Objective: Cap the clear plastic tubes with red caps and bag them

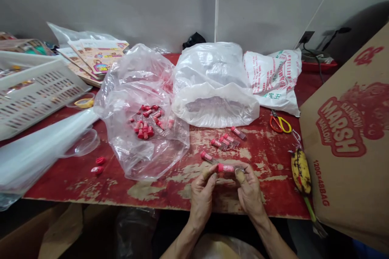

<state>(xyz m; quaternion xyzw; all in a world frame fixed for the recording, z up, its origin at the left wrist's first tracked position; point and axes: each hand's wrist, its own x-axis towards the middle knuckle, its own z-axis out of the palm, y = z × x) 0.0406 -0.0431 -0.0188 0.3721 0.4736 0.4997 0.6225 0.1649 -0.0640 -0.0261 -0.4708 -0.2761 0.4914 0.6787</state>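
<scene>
Near the front edge of the table, both hands hold one small clear tube with a red cap and red label, lying level. My left hand pinches its capped end. The clear end is gripped by my right hand, whose thumb carries a tan wrap. Another red-capped tube lies just beyond my left fingers. Several more such tubes rest in a group farther back. To the left, a clear plastic bag contains many small red-capped pieces. Two loose red caps lie left of that bag.
A white plastic bag and a printed sack stand at the back. Scissors, a banana and a large cardboard box are on the right. Left are a white basket, cards and a clear round lid.
</scene>
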